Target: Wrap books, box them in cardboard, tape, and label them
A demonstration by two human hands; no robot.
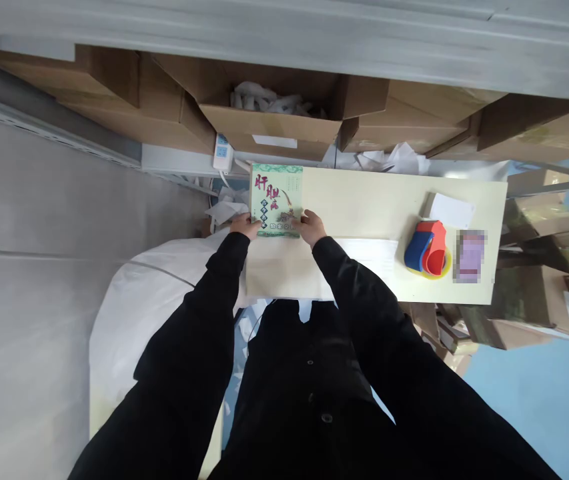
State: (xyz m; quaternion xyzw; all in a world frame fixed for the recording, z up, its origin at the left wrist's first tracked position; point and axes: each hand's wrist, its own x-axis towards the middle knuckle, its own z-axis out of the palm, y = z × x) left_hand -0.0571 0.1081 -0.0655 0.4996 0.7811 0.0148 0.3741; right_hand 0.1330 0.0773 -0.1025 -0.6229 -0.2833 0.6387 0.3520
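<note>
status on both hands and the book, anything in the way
Left hand, right hand holding book by lower sides. Cover up at left end of table; resting or lifted, can't tell. Tape dispenser off right, not in the way.

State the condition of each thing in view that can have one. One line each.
Green book: closed, front cover up, held in both hands
Left hand: gripping the book's lower left edge
Right hand: gripping its lower right edge
Middle carton: open, white material inside
Tape dispenser: on the table, not held
Purple item: pixelated, state unclear
</note>
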